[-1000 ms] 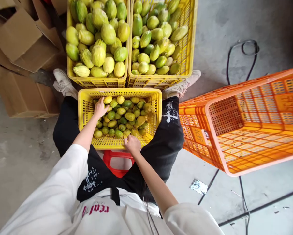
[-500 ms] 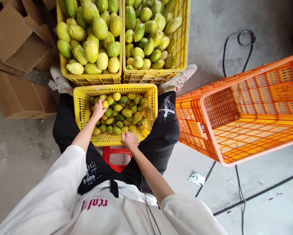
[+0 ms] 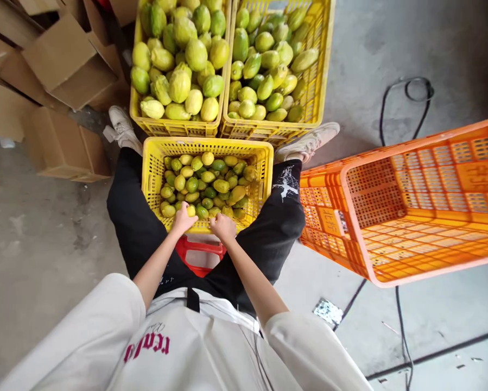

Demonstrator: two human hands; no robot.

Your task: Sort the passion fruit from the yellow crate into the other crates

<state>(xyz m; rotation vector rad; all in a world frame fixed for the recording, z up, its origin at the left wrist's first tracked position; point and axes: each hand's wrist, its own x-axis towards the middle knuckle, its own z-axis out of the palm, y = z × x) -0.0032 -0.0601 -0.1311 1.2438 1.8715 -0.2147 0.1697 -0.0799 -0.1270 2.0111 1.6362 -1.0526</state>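
Observation:
Between my knees stands a yellow plastic crate with a heap of green and yellow lemons in it. My left hand is closed round a yellow lemon above the near left part of the heap. Beside it, over the crate's near rim, my right hand is curled into a fist. Whatever lies inside those fingers is hidden from view. The hands are a short way apart.
Two more yellow crates, one on the left and one on the right, hold larger green-yellow fruit. An orange crate lies at the right. Cardboard boxes are at the left; a black cable crosses the floor.
My left hand has drawn back from the crate's left side to its near edge with the lemon, close to my right hand. The view has shifted, so the crates appear further right.

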